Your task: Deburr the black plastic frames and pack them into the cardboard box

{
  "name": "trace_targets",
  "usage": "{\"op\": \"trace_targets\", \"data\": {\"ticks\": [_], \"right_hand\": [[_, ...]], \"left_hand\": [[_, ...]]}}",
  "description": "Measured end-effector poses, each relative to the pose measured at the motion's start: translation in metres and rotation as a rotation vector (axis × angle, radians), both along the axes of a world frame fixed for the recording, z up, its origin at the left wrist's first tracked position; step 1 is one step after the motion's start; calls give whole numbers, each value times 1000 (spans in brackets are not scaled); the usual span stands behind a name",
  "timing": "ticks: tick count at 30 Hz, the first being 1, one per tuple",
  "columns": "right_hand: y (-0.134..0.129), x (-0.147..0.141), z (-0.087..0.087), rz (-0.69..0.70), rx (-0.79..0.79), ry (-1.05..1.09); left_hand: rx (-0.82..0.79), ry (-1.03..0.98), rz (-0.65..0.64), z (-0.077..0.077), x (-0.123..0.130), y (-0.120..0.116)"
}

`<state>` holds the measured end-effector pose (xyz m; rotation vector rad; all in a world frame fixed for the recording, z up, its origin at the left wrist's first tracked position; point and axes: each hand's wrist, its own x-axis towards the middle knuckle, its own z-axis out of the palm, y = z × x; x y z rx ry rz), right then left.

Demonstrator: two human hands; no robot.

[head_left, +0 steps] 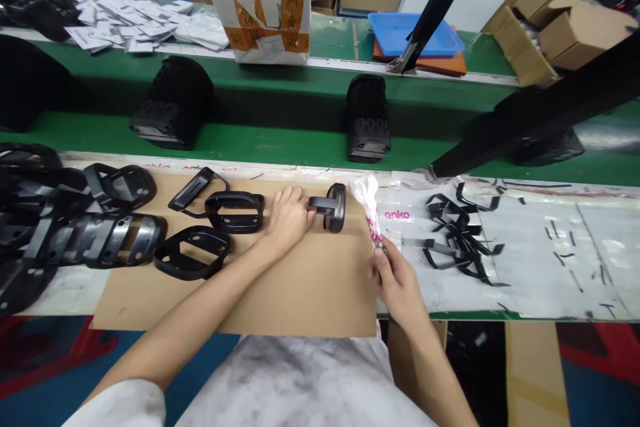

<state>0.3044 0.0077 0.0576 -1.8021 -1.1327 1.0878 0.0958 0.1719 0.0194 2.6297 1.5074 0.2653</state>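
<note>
On the cardboard sheet [320,293], my left hand [290,217] is closed on the end of a black plastic frame [338,208], which stands on its side. To the right, my right hand [397,277] grips a slim tool with a white and pink wrapped-looking end [370,207]. That end points away from me, beside the black frame but apart from it; blur hides its exact kind. Left of my left hand lie another black frame [235,193] and an oval black frame [193,230].
More black frames [125,243] crowd the left side. Thin black strips [465,240] lie in a pile at right. Beyond, a green conveyor [280,140] carries black baskets [369,117]. A taped white box [260,3] and a dark slanted post [440,7] stand behind.
</note>
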Motion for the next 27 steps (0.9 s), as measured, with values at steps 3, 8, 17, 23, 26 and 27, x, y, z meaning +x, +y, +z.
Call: {"op": "trace_targets", "data": {"ticks": [3,8,17,23,26,27], "right_hand": [[-34,-8,-11,29,-138,70],[-40,-25,-16,104,-176,42],[-18,-7,-10,174,-150,-51],[-21,-9,-10,171,-139,-86],[-19,-11,-8,175,-137,-96],[-18,-11,-8,177,-135,-96]], "left_hand": [[-7,-35,-4,2,-1,-1],[16,-148,16,6,0,-4],[-8,-204,-56,-6,-3,3],[-41,-203,-57,-5,-3,3],[-45,-203,-58,-5,-3,4],[-44,-205,-58,-6,-3,4]]}}
